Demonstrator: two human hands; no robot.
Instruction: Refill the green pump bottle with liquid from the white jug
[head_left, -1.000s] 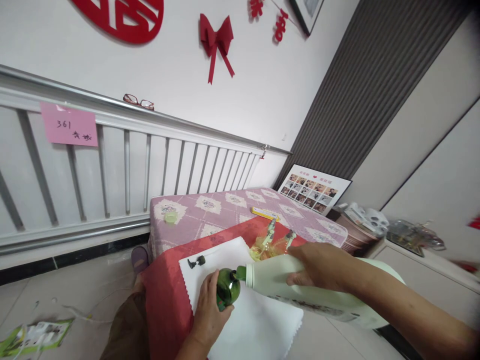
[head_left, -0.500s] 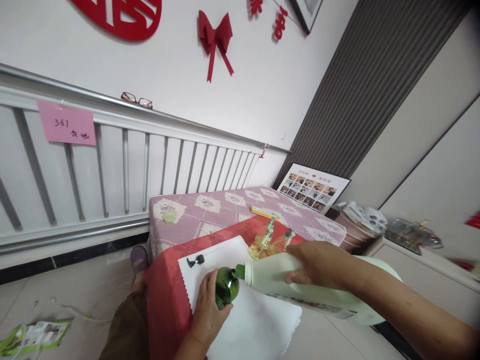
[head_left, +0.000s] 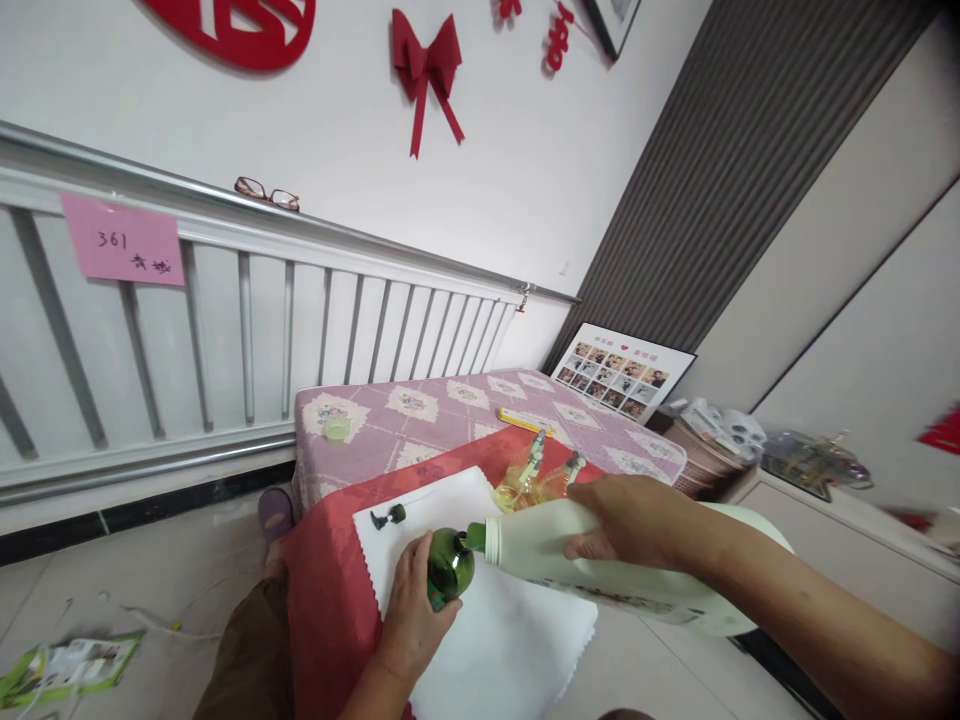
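Observation:
My left hand [head_left: 415, 607] is wrapped around a small dark green bottle [head_left: 452, 566] above the white cloth [head_left: 495, 640]. Its fingers lie along the bottle's near side. My right hand [head_left: 619, 517] grips a large pale green jug [head_left: 540, 540], tipped nearly sideways. The jug's green spout [head_left: 475, 537] meets the mouth of the green bottle; whether liquid is flowing I cannot tell. A dark pump top [head_left: 388, 516] lies on the cloth to the left. Behind the jug stand clear bottles [head_left: 531, 478] with yellowish-orange contents and pump tops.
A red cloth [head_left: 322, 560] lies under the white one on the patterned table [head_left: 390, 420]. A pale green cap [head_left: 337, 429] and a yellow-and-white box [head_left: 525, 421] sit toward the back. The white radiator [head_left: 247, 330] runs along the wall. A photo board [head_left: 622, 368] leans at the right.
The view has shifted slightly. Both hands keep the bottle and the jug mouth to mouth, and I see no clear change in either grip.

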